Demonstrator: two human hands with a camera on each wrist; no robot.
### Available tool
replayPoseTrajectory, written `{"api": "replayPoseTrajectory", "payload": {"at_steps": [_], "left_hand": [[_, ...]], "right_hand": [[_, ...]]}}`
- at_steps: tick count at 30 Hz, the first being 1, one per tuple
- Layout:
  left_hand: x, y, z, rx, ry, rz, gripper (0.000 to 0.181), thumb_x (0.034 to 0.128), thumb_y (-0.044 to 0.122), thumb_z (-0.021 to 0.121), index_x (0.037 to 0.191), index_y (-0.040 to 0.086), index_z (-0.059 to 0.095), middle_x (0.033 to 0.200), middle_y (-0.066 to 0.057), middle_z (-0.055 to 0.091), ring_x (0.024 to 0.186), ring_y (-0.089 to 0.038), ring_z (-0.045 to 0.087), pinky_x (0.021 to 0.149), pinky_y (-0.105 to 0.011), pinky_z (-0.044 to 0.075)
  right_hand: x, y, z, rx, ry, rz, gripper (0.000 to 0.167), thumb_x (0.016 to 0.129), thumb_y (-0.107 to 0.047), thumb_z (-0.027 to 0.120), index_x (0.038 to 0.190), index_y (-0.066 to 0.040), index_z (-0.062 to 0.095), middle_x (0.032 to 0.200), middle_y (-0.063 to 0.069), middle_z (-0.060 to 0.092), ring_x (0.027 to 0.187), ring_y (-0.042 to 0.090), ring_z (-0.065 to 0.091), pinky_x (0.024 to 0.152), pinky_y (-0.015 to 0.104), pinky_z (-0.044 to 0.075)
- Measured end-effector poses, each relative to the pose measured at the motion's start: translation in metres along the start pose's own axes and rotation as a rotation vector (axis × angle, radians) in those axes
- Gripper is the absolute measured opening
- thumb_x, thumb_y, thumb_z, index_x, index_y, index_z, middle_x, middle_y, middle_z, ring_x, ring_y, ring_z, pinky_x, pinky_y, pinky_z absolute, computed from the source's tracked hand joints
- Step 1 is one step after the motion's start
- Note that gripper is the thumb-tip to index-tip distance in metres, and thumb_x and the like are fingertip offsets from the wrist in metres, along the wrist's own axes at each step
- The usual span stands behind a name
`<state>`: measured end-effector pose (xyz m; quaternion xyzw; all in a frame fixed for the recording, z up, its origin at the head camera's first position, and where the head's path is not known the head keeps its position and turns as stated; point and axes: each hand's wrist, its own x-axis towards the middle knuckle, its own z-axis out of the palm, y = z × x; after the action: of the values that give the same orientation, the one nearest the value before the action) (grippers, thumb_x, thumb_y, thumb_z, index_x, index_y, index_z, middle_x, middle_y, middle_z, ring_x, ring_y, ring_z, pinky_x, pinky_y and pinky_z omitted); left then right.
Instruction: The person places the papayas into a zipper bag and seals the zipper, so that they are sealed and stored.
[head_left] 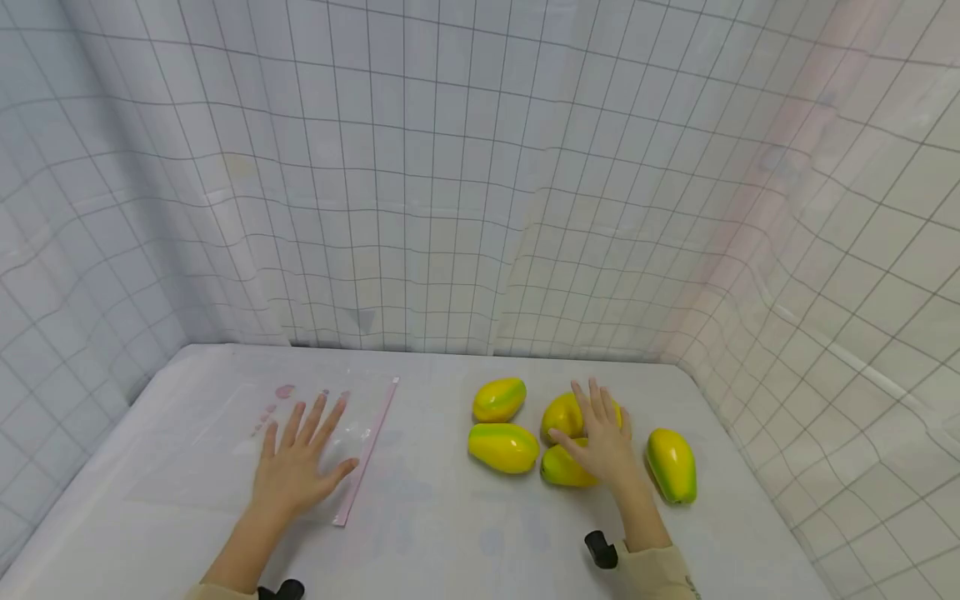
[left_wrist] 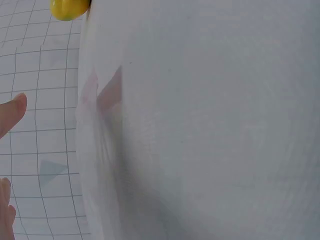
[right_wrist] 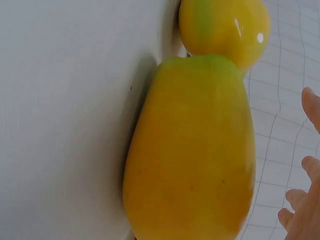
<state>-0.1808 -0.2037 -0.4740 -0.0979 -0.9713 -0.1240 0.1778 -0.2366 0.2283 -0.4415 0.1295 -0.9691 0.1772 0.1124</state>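
My left hand has its fingers spread over a clear plastic bag; whether it touches the bag I cannot tell. A pink strip runs along the bag's right edge, beside the thumb. Over a group of yellow-green papayas is my right hand, fingers spread, gripping nothing. It partly hides the papayas beneath it. In the right wrist view a large papaya lies close to the camera, a second papaya beyond it, with the fingers off to the right.
One papaya lies apart at the right. The white table is bounded at the back and sides by white gridded curtains. A black wrist device sticks out beside the right sleeve.
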Motion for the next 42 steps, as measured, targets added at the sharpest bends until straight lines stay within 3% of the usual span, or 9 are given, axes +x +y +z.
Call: {"api": "replayPoseTrajectory", "payload": {"at_steps": [5, 9, 14, 23, 33, 42], "left_hand": [[-0.002, 0.004, 0.002, -0.042, -0.026, -0.010, 0.084, 0.0825, 0.053, 0.052, 0.148, 0.030, 0.004, 0.155, -0.001, -0.001, 0.140, -0.028, -0.002, 0.105, -0.058, 0.001], [-0.004, 0.006, 0.005, -0.048, -0.040, -0.017, 0.083, 0.0820, 0.054, 0.052, 0.147, 0.029, 0.008, 0.153, -0.006, 0.011, 0.137, -0.035, 0.013, 0.103, -0.060, 0.009], [-0.007, 0.010, 0.009, -0.053, -0.054, -0.018, 0.083, 0.0810, 0.055, 0.053, 0.147, 0.030, 0.009, 0.152, -0.008, 0.017, 0.133, -0.040, 0.021, 0.102, -0.061, 0.013], [-0.013, 0.015, 0.012, -0.098, -0.082, -0.028, 0.081, 0.0805, 0.054, 0.055, 0.146, 0.026, 0.018, 0.148, -0.015, 0.024, 0.131, -0.041, 0.024, 0.102, -0.060, 0.014], [-0.017, 0.012, 0.021, -0.066, -0.047, -0.004, 0.080, 0.0799, 0.054, 0.055, 0.146, 0.027, 0.019, 0.146, -0.016, 0.029, 0.129, -0.041, 0.027, 0.100, -0.061, 0.016], [-0.017, 0.012, 0.028, -0.054, -0.062, -0.004, 0.076, 0.0803, 0.053, 0.055, 0.144, 0.023, 0.025, 0.146, -0.015, 0.031, 0.130, -0.040, 0.027, 0.101, -0.060, 0.015]], "right_hand": [[0.001, -0.015, 0.010, 0.053, 0.028, -0.036, 0.081, 0.083, -0.051, 0.056, 0.147, -0.020, 0.016, 0.153, 0.012, 0.010, 0.138, 0.033, 0.008, 0.103, 0.061, 0.005], [0.002, -0.027, 0.018, 0.047, 0.038, -0.082, 0.080, 0.084, -0.051, 0.054, 0.147, -0.020, 0.016, 0.152, 0.012, 0.012, 0.138, 0.032, 0.011, 0.104, 0.059, 0.007], [0.005, -0.043, 0.025, 0.052, 0.027, -0.132, 0.080, 0.084, -0.054, 0.052, 0.147, -0.019, 0.018, 0.153, 0.009, 0.011, 0.139, 0.029, 0.012, 0.104, 0.059, 0.010], [0.010, -0.072, 0.038, 0.051, -0.034, -0.218, 0.079, 0.084, -0.055, 0.051, 0.148, -0.023, 0.015, 0.153, 0.010, 0.013, 0.139, 0.028, 0.013, 0.106, 0.056, 0.009], [0.015, -0.103, 0.055, -0.006, -0.101, -0.358, 0.076, 0.086, -0.055, 0.048, 0.147, -0.022, 0.016, 0.153, 0.007, 0.011, 0.138, 0.028, 0.014, 0.104, 0.058, 0.015], [0.019, -0.130, 0.076, -0.131, -0.201, -0.487, 0.074, 0.088, -0.058, 0.040, 0.148, -0.026, 0.010, 0.154, 0.006, 0.008, 0.139, 0.024, 0.012, 0.106, 0.053, 0.016]]}}
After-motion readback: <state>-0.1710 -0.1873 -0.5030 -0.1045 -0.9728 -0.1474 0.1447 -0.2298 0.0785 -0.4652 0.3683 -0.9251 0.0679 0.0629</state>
